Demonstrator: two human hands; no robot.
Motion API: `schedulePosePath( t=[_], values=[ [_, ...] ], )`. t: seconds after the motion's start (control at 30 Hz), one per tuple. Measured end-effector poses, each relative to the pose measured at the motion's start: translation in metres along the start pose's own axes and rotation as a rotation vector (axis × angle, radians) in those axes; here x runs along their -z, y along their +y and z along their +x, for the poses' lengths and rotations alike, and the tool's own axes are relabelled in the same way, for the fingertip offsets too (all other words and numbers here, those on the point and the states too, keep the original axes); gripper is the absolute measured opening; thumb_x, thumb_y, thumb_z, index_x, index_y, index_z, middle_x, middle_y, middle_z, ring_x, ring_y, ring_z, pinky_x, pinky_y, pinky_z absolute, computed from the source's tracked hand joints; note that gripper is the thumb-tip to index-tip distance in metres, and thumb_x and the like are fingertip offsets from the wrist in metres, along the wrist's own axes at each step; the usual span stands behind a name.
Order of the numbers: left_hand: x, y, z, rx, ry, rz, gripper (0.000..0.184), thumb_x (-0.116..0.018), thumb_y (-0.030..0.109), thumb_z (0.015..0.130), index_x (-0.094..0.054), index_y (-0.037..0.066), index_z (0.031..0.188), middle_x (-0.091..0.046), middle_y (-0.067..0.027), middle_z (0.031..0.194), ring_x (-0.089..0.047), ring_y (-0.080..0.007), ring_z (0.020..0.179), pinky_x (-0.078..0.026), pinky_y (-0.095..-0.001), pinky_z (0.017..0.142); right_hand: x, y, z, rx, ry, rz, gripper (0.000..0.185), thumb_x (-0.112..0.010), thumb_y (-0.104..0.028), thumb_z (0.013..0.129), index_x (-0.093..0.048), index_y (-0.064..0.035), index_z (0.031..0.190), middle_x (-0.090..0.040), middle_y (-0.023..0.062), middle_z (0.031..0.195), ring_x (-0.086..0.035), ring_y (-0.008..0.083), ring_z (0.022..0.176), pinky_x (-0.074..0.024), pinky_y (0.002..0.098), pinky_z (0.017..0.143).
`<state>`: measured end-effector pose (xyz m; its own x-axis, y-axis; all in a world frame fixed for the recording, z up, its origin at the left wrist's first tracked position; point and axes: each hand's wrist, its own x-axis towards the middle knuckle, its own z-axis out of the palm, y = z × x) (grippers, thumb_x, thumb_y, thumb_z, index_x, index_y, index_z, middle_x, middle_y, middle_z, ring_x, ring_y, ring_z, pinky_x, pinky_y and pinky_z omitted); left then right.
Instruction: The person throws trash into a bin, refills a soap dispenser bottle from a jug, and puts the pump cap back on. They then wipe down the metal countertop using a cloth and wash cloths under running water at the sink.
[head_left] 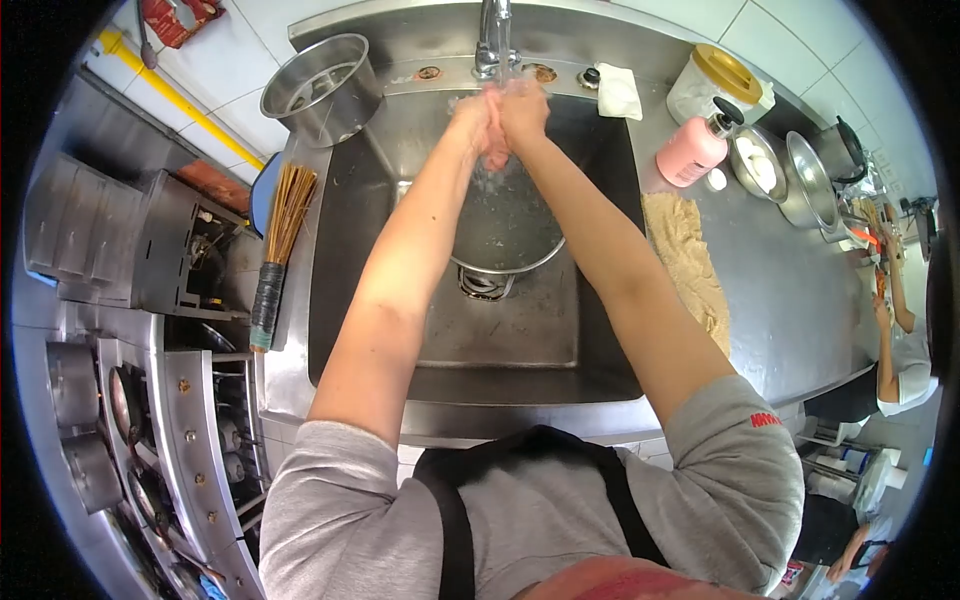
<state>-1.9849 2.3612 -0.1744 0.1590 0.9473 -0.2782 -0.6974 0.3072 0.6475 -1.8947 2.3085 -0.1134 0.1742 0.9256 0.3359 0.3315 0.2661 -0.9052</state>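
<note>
A pink piece [496, 152] under running water [503, 38], grasped between two hands.
It hangs between the left hand [468, 113] and right hand [527, 108], both closed on it, above a metal pot [507, 232] holding water in the sink [500, 340]. The tap [486, 58] stands just behind; a tan cloth [688, 262] and pink pump bottle [690, 152] lie to the right, a bamboo brush [282, 250] to the left.

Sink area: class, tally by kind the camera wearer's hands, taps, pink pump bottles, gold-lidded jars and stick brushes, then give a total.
Wearer's hands: 2
Taps: 1
Pink pump bottles: 1
Gold-lidded jars: 1
Stick brushes: 1
Total: 6
</note>
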Motion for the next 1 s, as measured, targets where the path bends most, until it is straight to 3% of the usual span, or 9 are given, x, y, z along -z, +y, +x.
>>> schedulePosePath(
  t=[0.13,0.2,0.33,0.37,0.47,0.67,0.73,0.83,1.0],
  values=[
    [-0.031,0.019,-0.029,-0.082,0.163,0.187,0.025,-0.05,0.022,0.085,-0.051,-0.001,0.095,-0.057,-0.0128,0.089,-0.057,-0.023,0.076,-0.049,-0.0356,0.062,0.01,-0.005,-0.001,-0.204,-0.034,-0.072,0.032,-0.047,-0.032,0.077,-0.061,-0.0036,0.083,-0.059,0.0202,0.086,-0.058,0.0325,0.082,-0.0444,0.0377,0.072],
    [-0.036,0.028,-0.046,-0.069,0.179,0.217,0.024,-0.049,0.021,0.085,-0.051,-0.002,0.094,-0.057,-0.0121,0.085,-0.057,-0.0234,0.073,-0.049,-0.035,0.059,0.02,0.009,0.03,0.111,-0.476,-0.368,0.029,-0.047,-0.028,0.077,-0.061,-0.0034,0.085,-0.059,0.0212,0.089,-0.058,0.033,0.083,-0.0451,0.0368,0.072],
    [-0.036,0.035,-0.061,-0.015,0.041,0.183,0.027,-0.047,0.023,0.086,-0.05,-0.001,0.098,-0.055,-0.012,0.097,-0.055,-0.0193,0.085,-0.048,-0.0351,0.076,0.034,-0.019,0.052,-0.294,-0.501,-0.193,0.025,-0.046,-0.023,0.079,-0.058,-0.006,0.066,-0.053,0.007,0.058,-0.052,0.0223,0.058,-0.044,0.0349,0.054],
    [-0.037,0.035,-0.059,-0.04,-0.006,0.147,0.027,-0.048,0.022,0.086,-0.049,-0.001,0.1,-0.055,-0.0117,0.098,-0.055,-0.0189,0.086,-0.048,-0.035,0.076,0.037,-0.016,0.059,-0.383,-0.692,-0.154,0.018,-0.054,-0.025,0.075,-0.051,-0.0098,0.066,-0.039,-0.0032,0.054,-0.04,0.0096,0.05,-0.0361,0.0247,0.046],
    [-0.029,0.025,-0.065,-0.108,-0.155,0.108,0.03,-0.05,0.021,0.085,-0.047,-0.001,0.104,-0.054,-0.012,0.099,-0.055,-0.0198,0.086,-0.048,-0.0361,0.075,0.047,-0.018,0.068,-0.129,-0.771,-0.131,0.012,-0.057,-0.018,0.077,-0.055,-0.0067,0.074,-0.048,-0.0024,0.064,-0.044,0.0075,0.056,-0.0379,0.0228,0.048],
    [-0.055,0.024,-0.08,0.007,-0.212,0.283,0.024,-0.048,0.002,0.081,-0.044,-0.004,0.105,-0.054,-0.0191,0.095,-0.056,-0.0303,0.086,-0.051,-0.0419,0.067,0.028,-0.019,0.054,-0.073,-0.697,0.548,0.016,-0.06,-0.014,0.075,-0.06,-0.001,0.085,-0.058,0.0021,0.07,-0.05,0.0084,0.061,-0.0423,0.0213,0.056],
    [-0.072,0.031,-0.071,-0.117,-0.21,0.367,0.027,-0.041,0.002,0.083,-0.041,-0.005,0.109,-0.052,-0.0175,0.098,-0.054,-0.0295,0.09,-0.048,-0.0435,0.078,0.032,-0.006,0.041,-0.112,-0.705,0.458,0.029,-0.053,-0.027,0.082,-0.057,0.0,0.091,-0.06,0.0058,0.083,-0.055,0.0134,0.072,-0.0448,0.0247,0.067],
    [-0.084,0.042,-0.065,-0.133,-0.053,0.483,0.028,-0.043,0.002,0.081,-0.041,-0.003,0.108,-0.054,-0.0163,0.094,-0.055,-0.0279,0.087,-0.047,-0.0434,0.076,0.025,0.015,0.018,-0.52,-0.456,1.05,0.058,-0.028,-0.055,0.085,-0.052,-0.0055,0.105,-0.052,0.0115,0.105,-0.048,0.0253,0.098,-0.0397,0.0365,0.083],
    [-0.048,0.025,-0.04,-0.083,-0.233,0.168,0.014,-0.052,-0.001,0.075,-0.051,-0.003,0.089,-0.055,-0.0138,0.084,-0.057,-0.0221,0.074,-0.05,-0.0359,0.062,-0.002,-0.005,0.011,-0.492,-0.319,1.181,0.033,-0.046,-0.033,0.084,-0.054,-0.0054,0.099,-0.055,0.0109,0.102,-0.053,0.0228,0.091,-0.0422,0.0363,0.078]
  ],
)
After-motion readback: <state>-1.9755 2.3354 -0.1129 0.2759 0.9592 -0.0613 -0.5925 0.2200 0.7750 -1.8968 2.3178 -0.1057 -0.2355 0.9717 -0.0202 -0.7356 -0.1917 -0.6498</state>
